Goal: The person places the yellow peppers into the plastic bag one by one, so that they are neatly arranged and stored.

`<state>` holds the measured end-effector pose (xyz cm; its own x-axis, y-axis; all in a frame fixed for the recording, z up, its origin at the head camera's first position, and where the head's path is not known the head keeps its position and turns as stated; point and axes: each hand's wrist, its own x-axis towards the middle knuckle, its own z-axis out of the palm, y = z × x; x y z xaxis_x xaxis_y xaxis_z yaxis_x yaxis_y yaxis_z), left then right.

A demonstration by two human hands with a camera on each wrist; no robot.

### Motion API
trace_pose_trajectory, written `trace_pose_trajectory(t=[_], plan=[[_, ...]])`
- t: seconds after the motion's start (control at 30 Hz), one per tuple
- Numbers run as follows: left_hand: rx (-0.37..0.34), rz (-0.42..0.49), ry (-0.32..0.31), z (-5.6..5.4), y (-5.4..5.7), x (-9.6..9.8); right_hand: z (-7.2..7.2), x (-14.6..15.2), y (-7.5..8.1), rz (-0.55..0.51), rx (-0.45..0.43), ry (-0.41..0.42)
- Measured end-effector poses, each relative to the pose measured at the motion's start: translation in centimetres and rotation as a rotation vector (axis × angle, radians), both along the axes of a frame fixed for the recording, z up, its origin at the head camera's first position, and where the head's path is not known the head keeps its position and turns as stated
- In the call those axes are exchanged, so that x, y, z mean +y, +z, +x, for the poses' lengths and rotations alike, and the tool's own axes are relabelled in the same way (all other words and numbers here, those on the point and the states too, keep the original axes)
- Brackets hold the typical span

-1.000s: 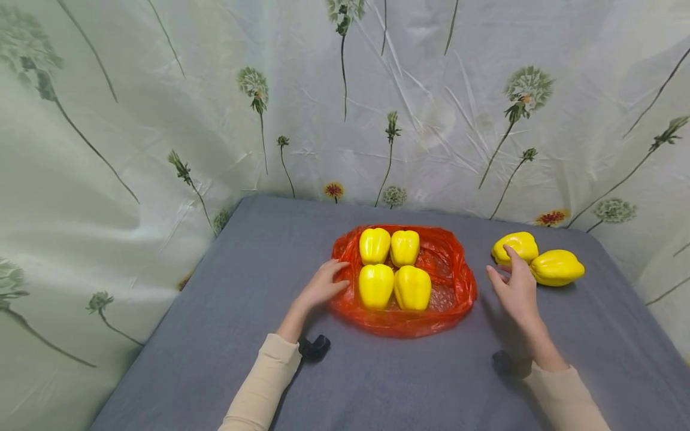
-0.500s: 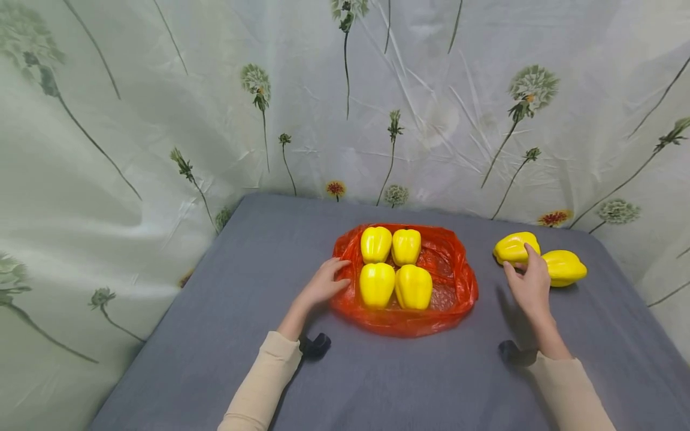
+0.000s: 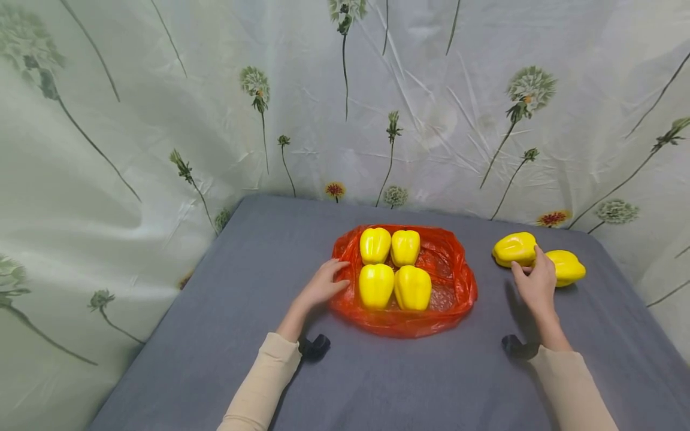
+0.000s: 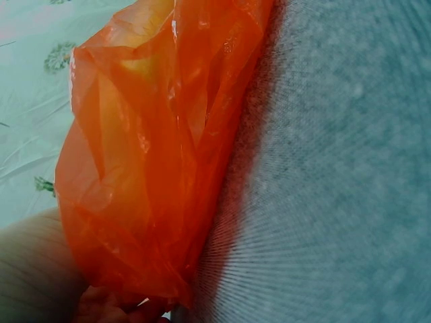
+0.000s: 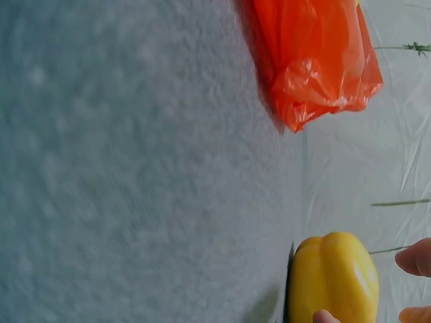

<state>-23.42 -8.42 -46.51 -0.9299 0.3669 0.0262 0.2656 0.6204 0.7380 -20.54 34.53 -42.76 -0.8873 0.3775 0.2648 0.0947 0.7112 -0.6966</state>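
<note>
My left hand (image 3: pixel 322 282) rests at the left rim of a red plastic bag (image 3: pixel 458 293), its fingers and thumb spread over the edge. Several yellow bell peppers (image 3: pixel 375 286) stand inside the spread-open bag. In the left wrist view, part of the hand (image 4: pixel 34 262) shows behind the thin bag wall (image 4: pixel 141 175). Over on the right, my right hand (image 3: pixel 539 287) reaches to a yellow bell pepper (image 3: pixel 512 248) lying on its side, fingertips right at its near end. The right wrist view shows fingers (image 5: pixel 416 259) parted around that pepper (image 5: pixel 333 276).
Another yellow bell pepper (image 3: pixel 565 268) lies just right of the right hand, partly covered by it. A grey cloth (image 3: pixel 215 287) covers the table. Behind it hangs a pale curtain (image 3: pixel 431 120) printed with dandelions. Dark wrist-worn pieces (image 3: pixel 317 348) sit under both wrists.
My right hand has moved rightward from between the bag and the loose peppers to the nearer end of the left loose pepper. The left hand and bag have stayed put.
</note>
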Motion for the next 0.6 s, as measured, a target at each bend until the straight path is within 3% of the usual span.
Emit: trace_pose_trajectory(t=[0.17, 0.6], plan=[[-0.007, -0.003, 0.004, 0.0, 0.1, -0.1, -0.5, 0.4, 0.1, -0.002, -0.023, -0.002], [0.001, 0.008, 0.000, 0.1, 0.0, 0.0, -1.7, 1.1, 0.1, -0.028, -0.230, 0.045]])
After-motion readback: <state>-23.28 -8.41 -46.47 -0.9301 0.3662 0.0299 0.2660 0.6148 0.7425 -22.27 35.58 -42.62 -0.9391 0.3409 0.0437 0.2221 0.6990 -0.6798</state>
